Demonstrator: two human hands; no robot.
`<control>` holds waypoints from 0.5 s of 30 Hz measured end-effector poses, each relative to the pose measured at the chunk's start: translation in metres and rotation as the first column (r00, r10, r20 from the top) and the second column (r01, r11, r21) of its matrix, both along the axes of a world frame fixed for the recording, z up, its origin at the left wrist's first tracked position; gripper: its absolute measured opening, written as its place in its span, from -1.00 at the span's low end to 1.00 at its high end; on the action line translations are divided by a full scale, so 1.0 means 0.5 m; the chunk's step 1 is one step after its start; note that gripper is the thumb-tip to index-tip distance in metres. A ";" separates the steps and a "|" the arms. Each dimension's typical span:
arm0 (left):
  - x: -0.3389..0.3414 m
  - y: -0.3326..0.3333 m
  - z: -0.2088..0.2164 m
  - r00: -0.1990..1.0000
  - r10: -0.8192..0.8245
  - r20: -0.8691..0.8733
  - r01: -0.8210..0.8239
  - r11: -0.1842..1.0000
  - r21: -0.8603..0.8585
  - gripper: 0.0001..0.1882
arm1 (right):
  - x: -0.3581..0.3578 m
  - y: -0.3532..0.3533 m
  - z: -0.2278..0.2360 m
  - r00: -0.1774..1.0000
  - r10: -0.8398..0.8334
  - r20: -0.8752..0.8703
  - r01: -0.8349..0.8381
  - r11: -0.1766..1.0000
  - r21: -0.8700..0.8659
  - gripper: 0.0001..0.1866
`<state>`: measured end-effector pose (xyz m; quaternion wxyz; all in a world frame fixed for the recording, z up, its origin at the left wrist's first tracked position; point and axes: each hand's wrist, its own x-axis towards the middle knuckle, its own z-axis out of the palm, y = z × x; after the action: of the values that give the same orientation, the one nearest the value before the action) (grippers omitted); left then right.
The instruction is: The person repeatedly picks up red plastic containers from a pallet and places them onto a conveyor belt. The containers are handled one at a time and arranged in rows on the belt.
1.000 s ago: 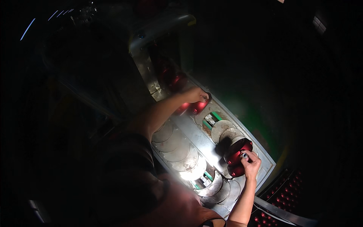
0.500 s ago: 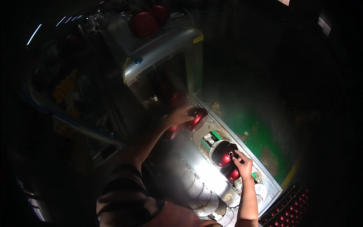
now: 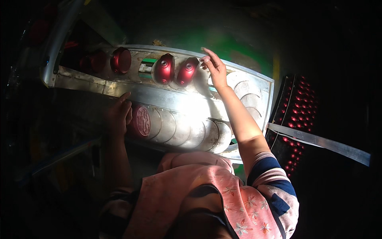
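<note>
Beyond the metal divider (image 3: 155,95), the right hand (image 3: 215,68), fingers spread beside a red dome (image 3: 186,73), seems between placements, needing a regrip; the nearside left hand's (image 3: 124,111) finger state is unclear.

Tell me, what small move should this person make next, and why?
Perhaps the left hand should settle on the round pinkish-red part in the near row: it is right at that part's edge, though any contact is unclear in the shadow. The right hand looks open and empty, near a domed red part in the far row.
</note>
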<state>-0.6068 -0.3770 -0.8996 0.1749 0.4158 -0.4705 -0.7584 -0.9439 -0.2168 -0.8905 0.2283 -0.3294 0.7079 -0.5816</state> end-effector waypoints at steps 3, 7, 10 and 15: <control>-0.064 0.095 0.025 0.986 -0.096 -0.140 0.106 0.992 0.064 -0.59 | 0.030 0.171 0.066 0.997 -0.074 0.014 0.073 0.996 0.056 -0.62; -0.246 0.201 0.071 0.874 -0.194 -0.445 0.232 0.972 0.033 -0.65 | 0.085 0.439 0.128 0.971 -0.236 -0.039 0.239 0.964 0.112 -0.66; -0.442 0.287 0.129 0.749 -0.373 -0.548 0.348 0.925 -0.154 -0.68 | 0.148 0.638 0.200 0.904 -0.420 -0.078 0.426 0.875 0.230 -0.61; -0.752 0.414 0.076 0.698 -0.519 -0.493 0.363 0.850 -0.381 -0.75 | 0.294 0.965 0.243 0.588 -0.802 -0.105 0.792 0.544 0.277 -0.66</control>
<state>-0.9827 -0.1702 -0.8616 0.1726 0.0123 -0.5738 -0.8005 -0.7971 0.2657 -0.7692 -0.0021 0.0756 0.8539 -0.5150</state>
